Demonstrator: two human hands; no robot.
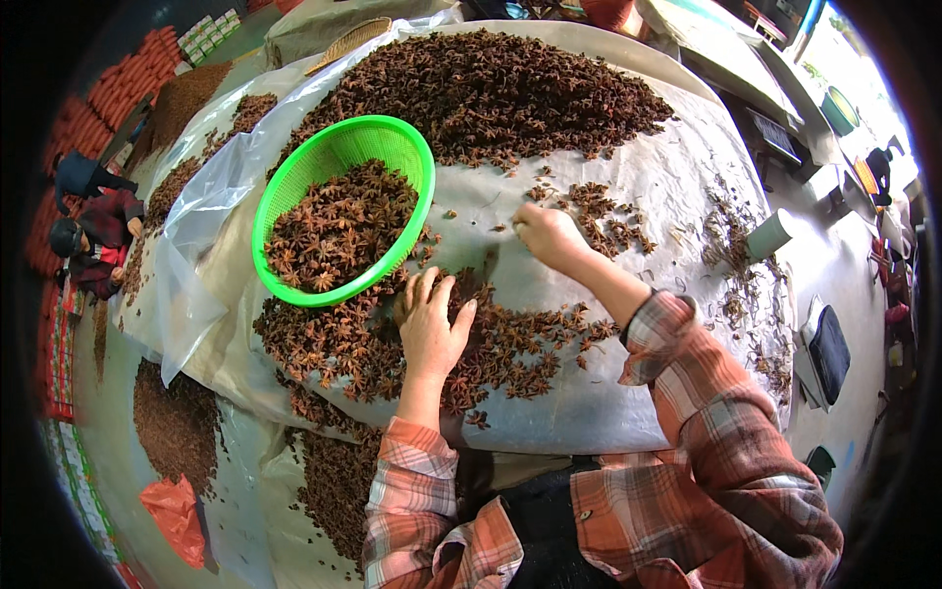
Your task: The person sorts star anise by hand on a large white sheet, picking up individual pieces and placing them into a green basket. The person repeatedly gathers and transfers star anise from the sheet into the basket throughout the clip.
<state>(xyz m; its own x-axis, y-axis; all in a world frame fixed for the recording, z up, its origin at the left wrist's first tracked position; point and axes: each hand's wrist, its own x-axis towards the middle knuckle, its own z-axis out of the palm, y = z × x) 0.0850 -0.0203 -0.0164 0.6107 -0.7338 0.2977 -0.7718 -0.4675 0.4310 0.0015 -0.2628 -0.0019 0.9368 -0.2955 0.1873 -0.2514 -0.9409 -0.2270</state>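
Observation:
My left hand [434, 324] rests with spread fingers on a loose pile of star anise [346, 350] at the table's near side; nothing shows in its grasp. Just beyond it, a bright green plastic mesh basket [298, 177] leans toward me on the pile, partly filled with star anise [346, 228]. My right hand [548, 234] is curled over the pale sheet [508, 191], beside a small scatter of star anise [597, 213]. Its fingertips are turned away, so whether they pinch something is hidden. A large dark heap of star anise [486, 92] covers the far side.
At the right edge, a white cylindrical container [770, 234] lies among stalks and debris [728, 239]. Clear plastic film [221, 173] drapes the left side, below a woven tray [353, 43]. Two people [96, 221] are at far left. An orange bag [176, 519] lies on the floor.

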